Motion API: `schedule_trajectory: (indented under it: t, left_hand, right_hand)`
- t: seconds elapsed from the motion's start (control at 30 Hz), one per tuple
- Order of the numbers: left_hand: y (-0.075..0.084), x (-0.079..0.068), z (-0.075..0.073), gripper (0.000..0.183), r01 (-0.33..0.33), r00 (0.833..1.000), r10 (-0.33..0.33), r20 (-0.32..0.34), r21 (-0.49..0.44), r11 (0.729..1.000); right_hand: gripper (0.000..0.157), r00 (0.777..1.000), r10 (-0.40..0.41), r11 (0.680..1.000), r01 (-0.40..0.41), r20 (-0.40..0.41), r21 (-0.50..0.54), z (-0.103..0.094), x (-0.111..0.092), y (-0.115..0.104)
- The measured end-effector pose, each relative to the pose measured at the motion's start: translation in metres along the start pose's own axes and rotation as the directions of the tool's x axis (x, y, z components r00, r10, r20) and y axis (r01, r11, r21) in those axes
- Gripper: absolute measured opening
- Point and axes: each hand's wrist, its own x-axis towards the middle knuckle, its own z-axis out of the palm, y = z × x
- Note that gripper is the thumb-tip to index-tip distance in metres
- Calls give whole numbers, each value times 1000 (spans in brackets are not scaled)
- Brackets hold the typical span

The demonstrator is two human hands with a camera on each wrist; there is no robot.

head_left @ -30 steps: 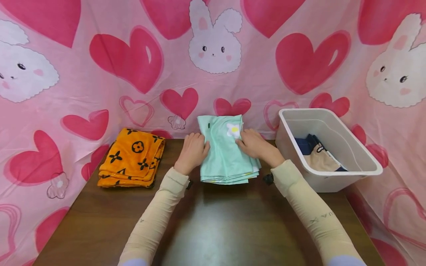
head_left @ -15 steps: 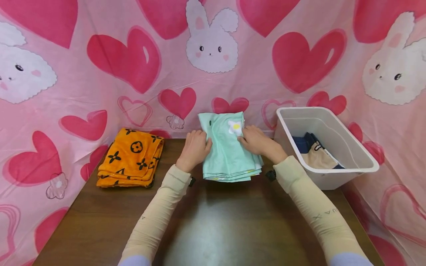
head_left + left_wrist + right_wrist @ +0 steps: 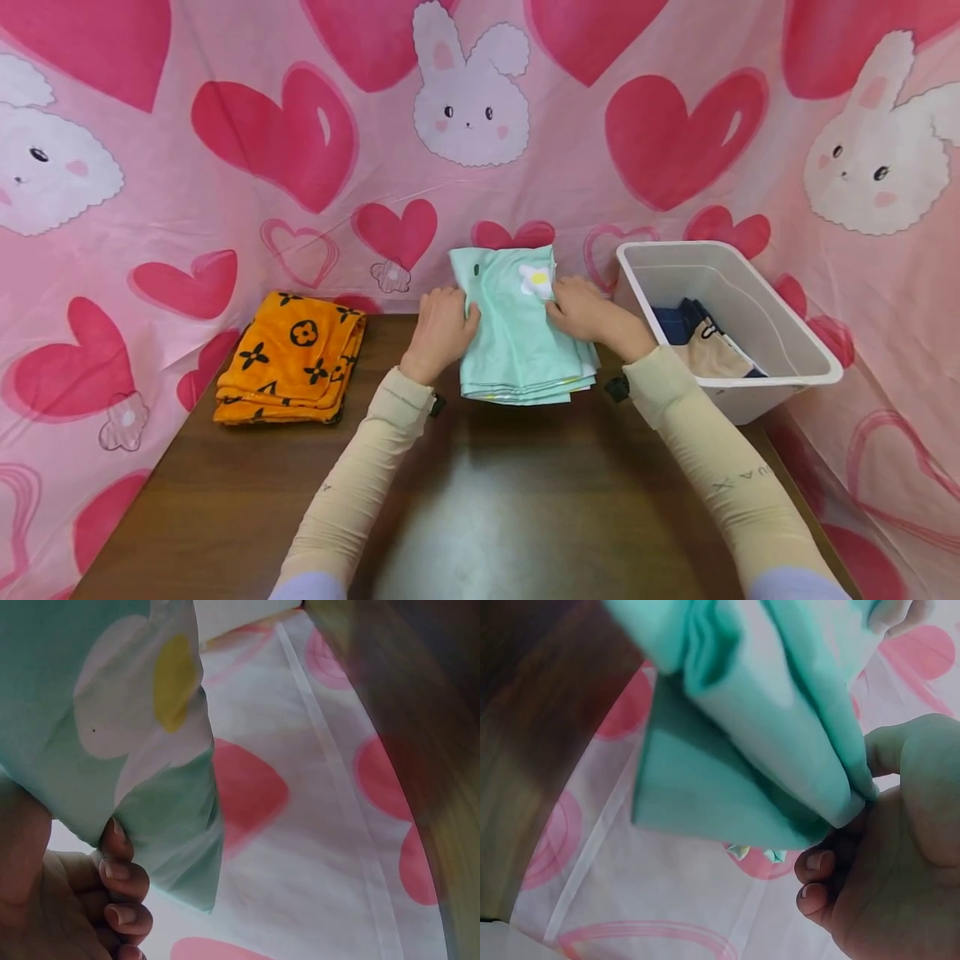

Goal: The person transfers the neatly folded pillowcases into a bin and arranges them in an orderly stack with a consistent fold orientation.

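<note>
A folded mint-green cloth (image 3: 517, 333) with a white and yellow flower print is held up off the table between both hands. My left hand (image 3: 440, 332) pinches its left edge, thumb on the near face; in the left wrist view the fingers (image 3: 126, 881) curl behind the cloth. On the opposite edge, beside the flower, my right hand (image 3: 588, 312) pinches the layers between thumb and fingers. The right wrist view shows several folded layers of the mint-green cloth (image 3: 750, 742) gathered in that grip.
An orange cloth (image 3: 292, 358) with black flower marks lies folded at the table's (image 3: 480, 500) back left. At the back right stands a grey-white bin (image 3: 757, 300) with beige and navy cloth (image 3: 708, 346) inside. A pink printed curtain (image 3: 480, 192) hangs close behind the table.
Both hands have shifted slightly to the right and upward in the head view, carrying the mint-green cloth a little higher. The orange cloth and the bin stay in place while the view drifts slightly.
</note>
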Motion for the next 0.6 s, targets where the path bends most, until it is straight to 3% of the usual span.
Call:
schedule_trajectory:
  t: [0.27, 0.6]
  left_hand:
    - [6, 3, -3, 35, -9, 999, 10, -39, 9, 1000]
    - [16, 9, -4, 35, 6, 1000, -6, -16, 4, 1000]
  right_hand:
    - [26, 1000, -7, 1000, 7, -7, -1, -8, -2, 0]
    - [30, 999, 25, 1000, -24, 38, -20, -22, -7, 6]
